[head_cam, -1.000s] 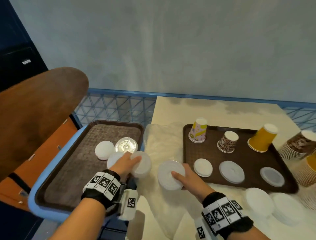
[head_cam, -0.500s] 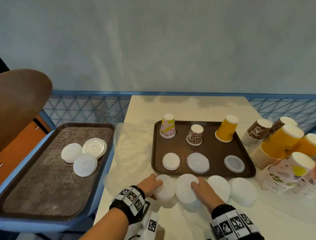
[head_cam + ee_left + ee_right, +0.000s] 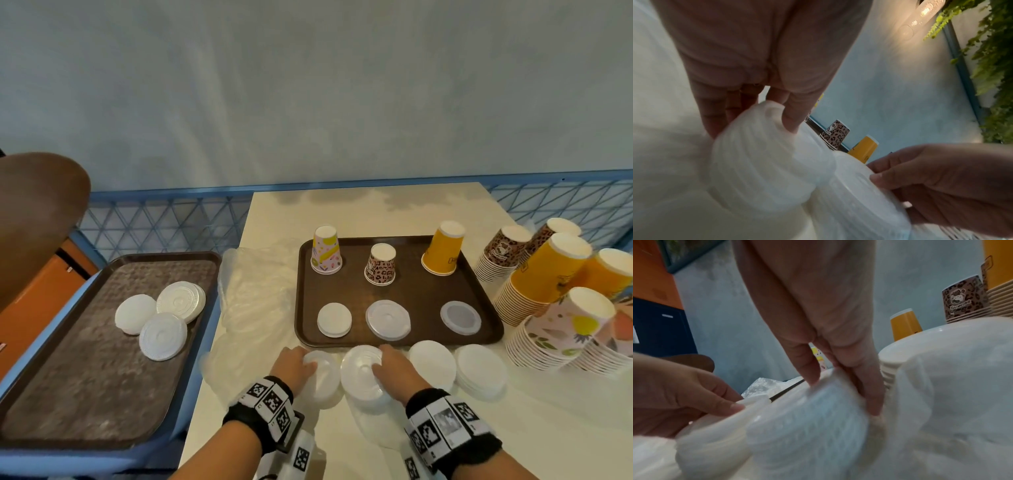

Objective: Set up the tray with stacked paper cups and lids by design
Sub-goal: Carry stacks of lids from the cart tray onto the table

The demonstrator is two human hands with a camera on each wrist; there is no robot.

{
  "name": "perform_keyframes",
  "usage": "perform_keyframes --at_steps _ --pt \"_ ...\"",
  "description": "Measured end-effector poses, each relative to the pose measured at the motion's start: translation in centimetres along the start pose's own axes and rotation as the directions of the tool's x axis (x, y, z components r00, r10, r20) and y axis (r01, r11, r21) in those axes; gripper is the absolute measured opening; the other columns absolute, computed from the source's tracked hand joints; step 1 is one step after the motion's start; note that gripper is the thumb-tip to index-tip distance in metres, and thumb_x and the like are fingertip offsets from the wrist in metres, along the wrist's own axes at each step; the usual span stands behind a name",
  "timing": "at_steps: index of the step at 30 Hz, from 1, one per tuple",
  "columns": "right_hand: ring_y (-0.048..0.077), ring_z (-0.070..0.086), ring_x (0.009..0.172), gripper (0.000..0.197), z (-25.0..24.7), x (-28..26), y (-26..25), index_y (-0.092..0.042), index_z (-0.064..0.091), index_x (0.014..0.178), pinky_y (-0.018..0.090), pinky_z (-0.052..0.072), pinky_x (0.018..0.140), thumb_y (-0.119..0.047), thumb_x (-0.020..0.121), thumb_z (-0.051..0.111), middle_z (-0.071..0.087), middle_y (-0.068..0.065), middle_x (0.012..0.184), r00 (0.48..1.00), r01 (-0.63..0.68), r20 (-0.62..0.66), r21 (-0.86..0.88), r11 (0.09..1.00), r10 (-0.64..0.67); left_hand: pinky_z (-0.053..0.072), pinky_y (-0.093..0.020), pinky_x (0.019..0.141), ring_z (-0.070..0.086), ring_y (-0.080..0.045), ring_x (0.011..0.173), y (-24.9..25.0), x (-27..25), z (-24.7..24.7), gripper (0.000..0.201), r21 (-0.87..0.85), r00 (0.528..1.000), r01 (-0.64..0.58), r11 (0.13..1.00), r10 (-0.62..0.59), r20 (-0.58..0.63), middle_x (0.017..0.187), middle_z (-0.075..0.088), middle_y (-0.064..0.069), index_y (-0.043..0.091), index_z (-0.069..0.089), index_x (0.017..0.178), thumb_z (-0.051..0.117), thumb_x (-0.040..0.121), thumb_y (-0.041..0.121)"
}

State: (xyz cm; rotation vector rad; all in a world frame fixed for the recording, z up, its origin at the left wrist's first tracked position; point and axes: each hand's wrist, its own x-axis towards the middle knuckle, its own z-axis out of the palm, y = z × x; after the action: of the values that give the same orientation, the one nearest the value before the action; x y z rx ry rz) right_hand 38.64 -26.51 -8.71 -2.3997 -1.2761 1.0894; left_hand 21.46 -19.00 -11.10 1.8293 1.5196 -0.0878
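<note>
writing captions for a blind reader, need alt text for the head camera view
Two hands rest on stacks of white lids on a cream table: the left hand on one stack, the right hand on the next. Behind them a brown tray holds three upturned cups above three lids.

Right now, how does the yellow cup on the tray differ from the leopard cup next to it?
The yellow cup is taller and plain; the leopard cup is shorter and spotted. The yellow cup leans at the right end of the tray; the leopard cup stands straight in the middle. Both are upside down, each behind a lid.
</note>
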Motion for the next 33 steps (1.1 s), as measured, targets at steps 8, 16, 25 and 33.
perform_keyframes --at_steps 8,16,25,33 --pt "0.026 0.038 0.134 0.042 0.7 0.1 -0.4 -0.004 0.029 0.139 0.033 0.028 0.111 0.0 0.097 0.03 0.039 0.015 0.144 0.999 0.027 -0.023 -0.026 0.999 -0.027 0.035 -0.03 0.106 0.046 -0.028 0.123 0.1 -0.3 0.8 0.043 0.1 0.992 -0.021 0.995 0.033 -0.119 0.136 0.038 -0.013 0.01 0.041 0.132 0.051 0.092 0.024" --pt "0.022 0.047 0.118 0.049 0.4 -1.9 -5.7 -0.009 0.032 0.134 0.026 0.043 0.1 -0.015 0.091 0.054 0.037 0.009 0.132 0.921 0.299 -0.225 -0.113 0.947 -0.318 0.037 -0.029 0.097 0.047 -0.025 0.114 -1.8 -0.6 -3.3 0.034 -0.086 0.929 -0.129 0.988 0.09 -0.359 0.123 0.049 -0.011 0.007 0.046 0.122 0.052 0.091 0.016" --pt "0.027 0.038 0.129 0.067 5.3 -1.5 -18.1 -0.009 0.02 0.144 0.035 0.033 0.109 -0.029 0.091 0.056 0.029 0.011 0.139 0.821 0.56 -0.069 -0.097 0.823 -0.566 0.031 -0.041 0.103 0.038 -0.037 0.124 -10.2 -0.3 -15.6 0.054 -0.146 0.788 0.109 0.983 -0.175 -0.59 0.138 0.038 -0.017 0.008 0.042 0.134 0.061 0.086 0.021" --pt "0.032 0.012 0.144 0.099 13.2 3.5 -28.4 -0.021 0.009 0.149 0.046 0.026 0.115 -0.04 0.076 0.073 0.002 0.011 0.157 0.834 0.552 0.093 -0.135 0.823 -0.544 0.023 -0.044 0.113 0.025 -0.04 0.135 -20.9 2.0 -22.0 0.071 -0.177 0.854 0.228 0.957 -0.284 -0.435 0.151 0.021 -0.015 0.018 0.027 0.145 0.063 0.085 0.028"
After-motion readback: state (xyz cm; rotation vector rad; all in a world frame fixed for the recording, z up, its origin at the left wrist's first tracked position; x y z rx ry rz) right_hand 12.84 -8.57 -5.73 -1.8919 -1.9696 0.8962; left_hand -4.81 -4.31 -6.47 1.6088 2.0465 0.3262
